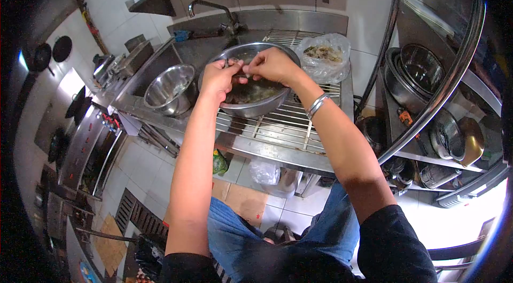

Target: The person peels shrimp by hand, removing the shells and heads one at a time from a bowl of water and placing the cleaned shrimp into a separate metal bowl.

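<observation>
Both hands meet above a large steel basin [254,109] of murky water with greyish-brown pieces in it. My left hand [220,79] is closed in a pinch over the basin's left part, on a small greyish piece whose kind I cannot make out. Opposite it, my right hand [271,65] pinches at the same spot, fingertips nearly touching the left ones. A clear plastic bag [342,72] holding pale brown scraps [324,53] lies just right of the basin. To the left stands a smaller steel bowl [170,91], tilted, with something pale inside.
The basin sits on a wire rack [286,133] over the steel sink counter. Behind it rises a curved faucet [211,5]. Stacked pots [414,77] fill a shelf at the right, behind a curved metal rim. A stove [80,149] stands at the left.
</observation>
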A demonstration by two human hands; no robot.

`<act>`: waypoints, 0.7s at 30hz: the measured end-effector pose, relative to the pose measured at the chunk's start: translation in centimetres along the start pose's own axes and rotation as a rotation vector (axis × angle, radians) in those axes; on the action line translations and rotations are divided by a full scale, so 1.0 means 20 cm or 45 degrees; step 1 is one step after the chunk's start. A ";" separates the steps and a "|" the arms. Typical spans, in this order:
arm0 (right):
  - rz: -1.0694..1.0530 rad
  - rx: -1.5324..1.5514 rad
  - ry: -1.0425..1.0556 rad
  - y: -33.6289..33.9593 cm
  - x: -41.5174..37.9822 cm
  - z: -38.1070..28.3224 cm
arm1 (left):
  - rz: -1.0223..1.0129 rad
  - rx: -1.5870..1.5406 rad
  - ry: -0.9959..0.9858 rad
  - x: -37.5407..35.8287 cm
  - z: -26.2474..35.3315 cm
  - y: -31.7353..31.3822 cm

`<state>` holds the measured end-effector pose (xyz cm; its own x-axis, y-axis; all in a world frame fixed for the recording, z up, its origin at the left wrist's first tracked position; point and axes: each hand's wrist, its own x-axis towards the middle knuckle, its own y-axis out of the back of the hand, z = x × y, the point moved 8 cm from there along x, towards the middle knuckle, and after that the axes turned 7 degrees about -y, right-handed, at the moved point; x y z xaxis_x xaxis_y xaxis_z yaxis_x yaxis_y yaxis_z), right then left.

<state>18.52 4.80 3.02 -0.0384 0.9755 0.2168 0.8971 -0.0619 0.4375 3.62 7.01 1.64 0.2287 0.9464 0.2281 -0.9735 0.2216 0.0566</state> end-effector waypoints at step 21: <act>0.218 -0.269 -0.090 0.09 -0.08 -0.07 | -0.102 -0.091 0.087 0.00 -0.03 -0.02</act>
<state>19.50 2.85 4.66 0.1432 0.9588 0.2452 0.7760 -0.2626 0.5735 4.12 7.09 1.14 0.3073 0.9382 0.1591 -0.9504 0.3110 0.0018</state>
